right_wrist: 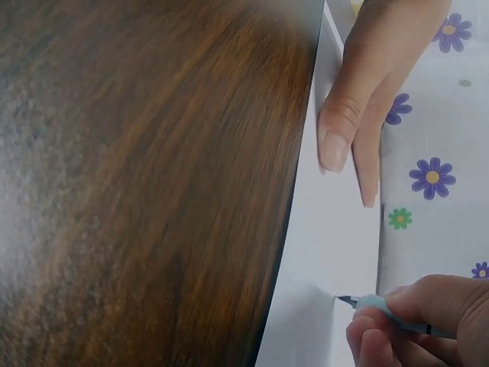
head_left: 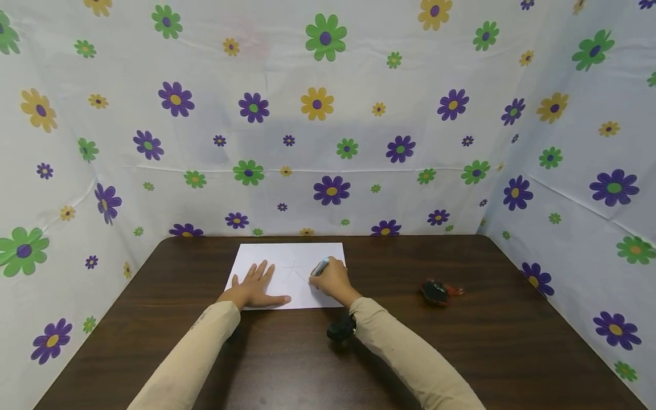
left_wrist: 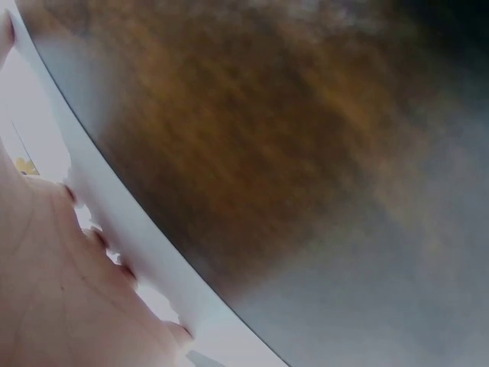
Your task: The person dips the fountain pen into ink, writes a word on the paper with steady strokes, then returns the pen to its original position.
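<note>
A white sheet of paper [head_left: 302, 253] lies on the dark wooden table, with a few faint thin crossing lines drawn around its middle. Fingers spread, my left hand [head_left: 254, 287] rests on the left part of the sheet, its thumb pointing right along the near edge. My right hand [head_left: 334, 280] pinches a light blue pen [head_left: 321, 266] over the right part of the paper. In the right wrist view the pen's dark pointed tip [right_wrist: 346, 300] is right at the paper. The left wrist view shows the left palm [left_wrist: 69, 290] beside the sheet.
To the right on the table [head_left: 512, 341] lies a small dark rounded object [head_left: 435, 292] with reddish-orange parts. A black device [head_left: 340, 329] sits at my right wrist. White cloth [head_left: 287, 125] with printed flowers stands behind the table and along both sides.
</note>
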`<state>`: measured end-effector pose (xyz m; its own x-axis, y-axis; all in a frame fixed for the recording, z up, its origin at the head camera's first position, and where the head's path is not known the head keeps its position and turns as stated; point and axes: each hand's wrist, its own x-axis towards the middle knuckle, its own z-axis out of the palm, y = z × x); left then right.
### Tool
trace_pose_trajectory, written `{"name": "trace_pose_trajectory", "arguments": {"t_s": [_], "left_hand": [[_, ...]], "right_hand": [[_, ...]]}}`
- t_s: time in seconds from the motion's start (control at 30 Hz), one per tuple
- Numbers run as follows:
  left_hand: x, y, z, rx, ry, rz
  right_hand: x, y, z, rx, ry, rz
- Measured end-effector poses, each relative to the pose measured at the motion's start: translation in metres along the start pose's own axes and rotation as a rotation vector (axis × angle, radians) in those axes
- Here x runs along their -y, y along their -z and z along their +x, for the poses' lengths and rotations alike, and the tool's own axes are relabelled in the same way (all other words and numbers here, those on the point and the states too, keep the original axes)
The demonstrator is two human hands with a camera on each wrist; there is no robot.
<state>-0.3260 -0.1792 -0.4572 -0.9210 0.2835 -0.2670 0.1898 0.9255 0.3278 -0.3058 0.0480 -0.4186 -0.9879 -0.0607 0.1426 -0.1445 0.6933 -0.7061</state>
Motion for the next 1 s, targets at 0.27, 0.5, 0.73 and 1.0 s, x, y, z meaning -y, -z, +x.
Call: {"name": "trace_pose_trajectory", "arguments": {"t_s": [0.27,0.5,0.73,1.0], "left_hand": [[-0.006,0.001,-0.003,0.000,0.000,0.004],[-0.002,0.001,-0.002,-0.001,0.015,0.008],[-0.008,0.009,-0.010,0.001,-0.013,-0.019],[-0.007,0.007,-0.008,0.011,-0.017,-0.023]], "right_hand": [[-0.004,0.001,0.002,-0.047,0.060,0.093],[0.004,0.023,0.005,-0.071,0.103,0.152],[0.005,0.052,0.005,-0.121,0.100,0.194],[-0.019,0.090,-0.002,-0.183,0.126,0.244]]}}
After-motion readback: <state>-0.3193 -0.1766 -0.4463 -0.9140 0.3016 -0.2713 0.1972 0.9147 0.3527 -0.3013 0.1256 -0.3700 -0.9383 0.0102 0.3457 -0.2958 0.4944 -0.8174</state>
